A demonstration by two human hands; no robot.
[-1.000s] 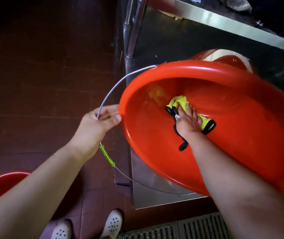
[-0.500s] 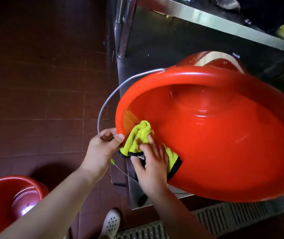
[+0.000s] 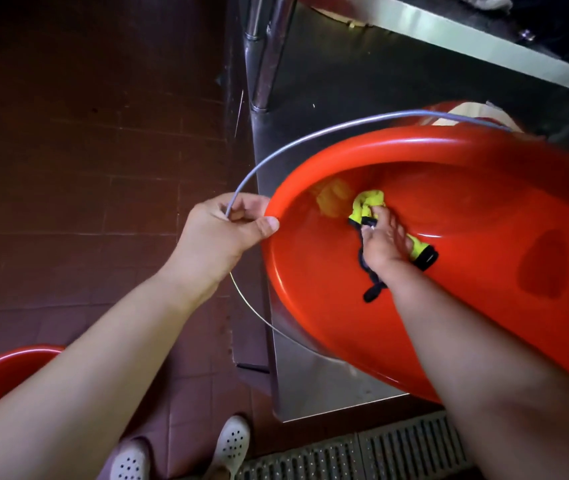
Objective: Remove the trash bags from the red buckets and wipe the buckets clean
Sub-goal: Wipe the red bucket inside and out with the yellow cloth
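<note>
While the bucket (image 3: 449, 258) sits tilted against the steel bench (image 3: 328, 98), mouth toward the camera, the left hand (image 3: 220, 233) holds it at the rim: fingers (image 3: 245, 206) curled around the wire handle (image 3: 310, 133), thumb pressed on the rim edge. The right hand (image 3: 381, 244) is inside the bucket, fingers pressed flat on a yellow cloth (image 3: 368, 204) with black trim, against the inner wall on the side nearest the left hand. No bag is visible in this bucket.

Risks, as judged:
- The bucket looks propped, not seated, so a hard wipe push could slide it off the bench edge if the left hand's grip on thin wire and rim slips.
- The cloth is bunched; its black trim (image 3: 371, 289) dangles loose below the wrist, so it could fold and miss spots.
- The yellowish patch beside the cloth may be a stain or just a reflection of it; cannot tell. If residue, it is easy to miss.
- A second bucket (image 3: 2, 368) sits on the floor, far left of the bench and near the shoes (image 3: 233, 441); stepping back could kick it.
- Another red rim (image 3: 449, 110) shows behind the held bucket; its contents are unclear.

No brands, labels or writing readable anywhere.
</note>
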